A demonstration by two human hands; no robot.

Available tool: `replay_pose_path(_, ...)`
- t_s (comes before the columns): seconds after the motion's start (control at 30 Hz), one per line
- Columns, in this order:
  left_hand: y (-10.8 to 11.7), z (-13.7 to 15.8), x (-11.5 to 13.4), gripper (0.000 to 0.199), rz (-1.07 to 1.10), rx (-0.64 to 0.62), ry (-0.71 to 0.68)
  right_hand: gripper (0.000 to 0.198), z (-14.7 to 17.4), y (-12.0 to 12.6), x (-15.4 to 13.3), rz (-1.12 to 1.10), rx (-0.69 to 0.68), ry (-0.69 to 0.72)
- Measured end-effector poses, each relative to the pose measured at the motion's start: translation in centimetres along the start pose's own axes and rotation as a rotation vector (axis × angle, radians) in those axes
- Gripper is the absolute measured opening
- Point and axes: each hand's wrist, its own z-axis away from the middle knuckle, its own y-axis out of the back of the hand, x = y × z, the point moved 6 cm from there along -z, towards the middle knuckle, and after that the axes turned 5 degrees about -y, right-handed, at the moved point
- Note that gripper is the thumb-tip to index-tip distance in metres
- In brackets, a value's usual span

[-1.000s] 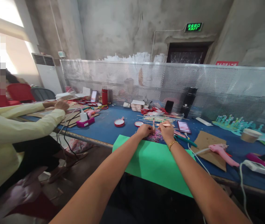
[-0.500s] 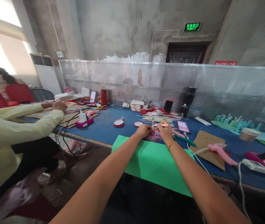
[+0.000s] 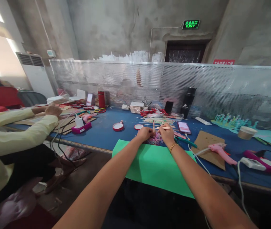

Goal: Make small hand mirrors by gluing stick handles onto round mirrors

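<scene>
My left hand (image 3: pixel 145 134) is closed around the lower part of a small upright stick (image 3: pixel 153 124), pale with a darker tip. In my right hand (image 3: pixel 167 135), which wears a gold bracelet (image 3: pixel 173 147), is a light, pen-like tool (image 3: pixel 165 128) pointing left at the stick. Whether its tip touches the stick I cannot tell. Beneath both hands lies a tangle of pink and purple threads (image 3: pixel 156 138). A green sheet (image 3: pixel 159 168) hangs over the table's front edge under my forearms.
Two red-rimmed discs (image 3: pixel 118 127) lie left of my hands. Thin sticks (image 3: pixel 159 120), a phone (image 3: pixel 184 127) and a black flask (image 3: pixel 188 102) are beyond. To the right sit a pink glue gun (image 3: pixel 221 153) on cardboard and a paper cup (image 3: pixel 247 133). A co-worker's yellow sleeve (image 3: pixel 37 132) reaches in at left.
My view has turned slightly right, so the scene sits further left. Both hands keep nearly the same pose, still holding the stick and the pen-like tool.
</scene>
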Motion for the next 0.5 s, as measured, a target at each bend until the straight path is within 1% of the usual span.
replay_pose_path(0.2,0.29,0.24,0.41,0.021,-0.015,0.001,0.014,0.007,-0.05,-0.33,0.31,-0.085,-0.027,-0.031)
replay_pose_path(0.4,0.23,0.06,0.10,0.021,-0.011,0.003,0.011,0.011,0.10,-0.46,-0.15,-0.212,-0.064,-0.051)
replay_pose_path(0.5,0.25,0.04,0.04,0.021,-0.016,0.000,0.010,0.014,0.20,-0.35,-0.21,-0.241,-0.054,-0.086)
